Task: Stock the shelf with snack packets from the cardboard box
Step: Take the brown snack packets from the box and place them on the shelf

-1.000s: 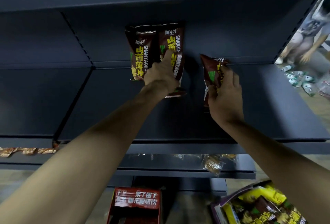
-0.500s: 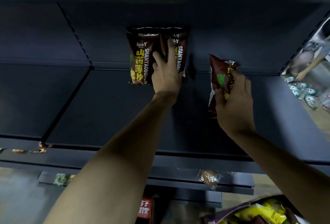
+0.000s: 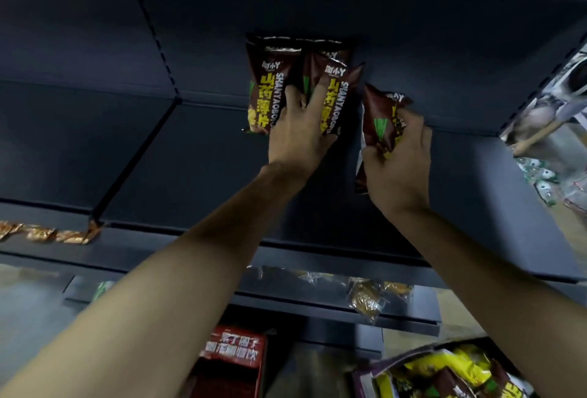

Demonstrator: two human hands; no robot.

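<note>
Stocking in progress. My left hand [image 3: 297, 137] presses flat, fingers spread, against two brown packets [image 3: 263, 92] standing upright at the back of the dark shelf [image 3: 197, 172]; I judge this steadies them so they do not topple. My right hand [image 3: 398, 169] keeps a closed grip on a third packet [image 3: 378, 118], held just right of the row, apparently to extend it. The cardboard box [image 3: 444, 372] of remaining packets sits below, lower right.
</note>
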